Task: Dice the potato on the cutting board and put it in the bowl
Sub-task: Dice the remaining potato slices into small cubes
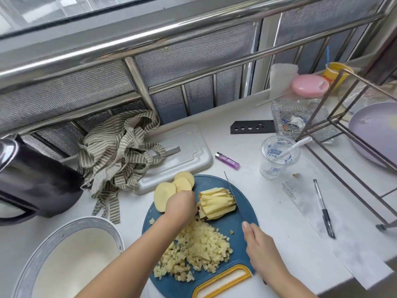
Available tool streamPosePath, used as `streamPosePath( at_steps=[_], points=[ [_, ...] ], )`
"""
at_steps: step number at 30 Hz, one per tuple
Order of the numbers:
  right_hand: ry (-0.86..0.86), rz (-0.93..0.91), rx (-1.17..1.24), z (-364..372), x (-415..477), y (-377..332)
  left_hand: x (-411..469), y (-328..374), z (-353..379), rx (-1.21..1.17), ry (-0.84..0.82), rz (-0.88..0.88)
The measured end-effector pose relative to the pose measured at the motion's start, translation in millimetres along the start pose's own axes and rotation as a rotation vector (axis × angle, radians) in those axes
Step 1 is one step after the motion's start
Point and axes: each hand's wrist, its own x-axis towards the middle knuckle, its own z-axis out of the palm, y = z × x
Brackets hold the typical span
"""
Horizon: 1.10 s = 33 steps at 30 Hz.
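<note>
Left hand [181, 204] is hunched knuckles-up over the stack of pale yellow potato sticks [217, 204], fingers curled down onto it, the tips hidden from here. Right hand [260, 248] is wrapped round the thin-bladed knife [233, 194], its handle almost swallowed by the fist, the blade at the stack's right end. A heap of potato dice [197, 250] lies on the round blue plastic cutting board [211, 183], with uncut round slices [171, 190] behind. The white blue-rimmed bowl [86, 222] sits left, cut off by the frame edge.

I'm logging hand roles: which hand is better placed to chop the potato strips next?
Right. The right hand holds the knife, its blade against the potato strips; the left hand steadies them on the cutting board.
</note>
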Motion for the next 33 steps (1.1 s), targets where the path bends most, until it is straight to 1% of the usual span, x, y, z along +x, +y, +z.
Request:
streamPosePath(
  at_steps=[3, 5, 9, 13, 17, 20, 21, 24, 27, 29, 31, 33],
  points=[
    [-0.002, 0.004, -0.009, 0.2, -0.7, -0.8, -1.1, 0.0, 0.3, -0.014, -0.038, 0.009],
    [-0.001, -0.001, -0.016, 0.0, -1.4, -1.6, -3.4, -2.4, -5.9, 0.001, -0.029, -0.012],
    [-0.002, -0.002, -0.019, -0.8, -1.6, -1.8, -15.9, -7.3, -30.5, 0.182, 0.056, -0.019],
    [0.004, -0.007, -0.021, -0.6, -2.3, -2.2, -21.0, 11.3, -46.8, 0.169, 0.159, -0.009],
    [0.011, -0.004, -0.018, -1.0, -3.4, -0.7, -13.1, 40.1, -41.3, 0.172, 0.091, 0.069],
    [0.011, -0.003, -0.021, -2.1, -5.0, 1.4, -6.2, 47.1, -37.5, 0.177, 0.051, 0.104],
    [0.008, -0.003, -0.02, -2.3, -5.3, 1.3, -4.5, 47.0, -37.0, 0.165, 0.047, 0.115],
    [-0.001, -0.003, -0.015, -2.7, -6.6, 1.1, -2.5, 40.4, -34.0, 0.03, 0.123, 0.165],
    [0.004, -0.001, -0.002, -2.1, -6.2, 2.5, -7.2, 35.9, -22.4, 0.01, 0.112, 0.317],
    [0.009, 0.008, 0.015, -1.7, -5.5, 4.0, -7.5, 33.4, -8.0, -0.004, 0.096, 0.373],
    [0.01, 0.015, 0.023, -1.2, -4.9, 4.8, -4.5, 28.6, 7.3, -0.08, 0.087, 0.353],
    [0.011, 0.023, 0.032, 0.0, -4.5, 5.1, -3.0, 24.7, 18.9, -0.202, 0.123, 0.317]
  ],
)
